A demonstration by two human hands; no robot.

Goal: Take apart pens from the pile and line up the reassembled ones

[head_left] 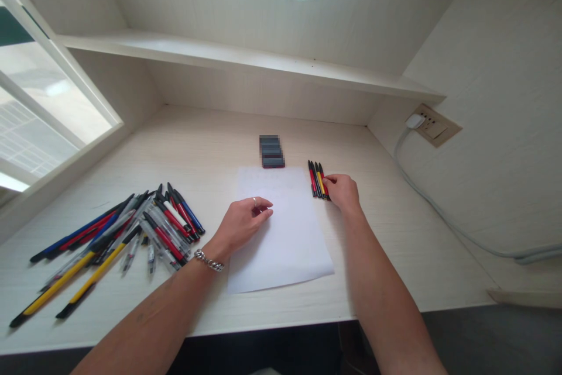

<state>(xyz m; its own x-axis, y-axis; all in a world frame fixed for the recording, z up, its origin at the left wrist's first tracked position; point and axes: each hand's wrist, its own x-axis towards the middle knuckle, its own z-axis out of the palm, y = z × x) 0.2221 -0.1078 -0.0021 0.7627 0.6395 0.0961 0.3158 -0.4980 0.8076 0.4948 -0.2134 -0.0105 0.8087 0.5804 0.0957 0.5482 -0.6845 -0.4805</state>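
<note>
A sheet of white paper [285,252] lies in the middle of the desk. Over its left half hovers or rests my left hand [246,220], empty, thumb and fingers slightly apart; a ring and a chain bracelet are on it. To the right of the paper's upper edge, several pens [313,179] lie side by side in a short row, red-and-black and yellow-and-black. My right hand [345,191] pinches the rightmost red pen [322,171] of that row, its fingertips partly covering it. A large loose pile of pens [164,229] spreads out left of my left hand.
Behind the paper lies a dark, blurred-out block [272,152]. A shelf [263,64] crosses above the back of the desk [202,135]. On the right wall a white plug with a cable [421,205] sits in a socket [437,125]. The desk's front edge is near my forearms.
</note>
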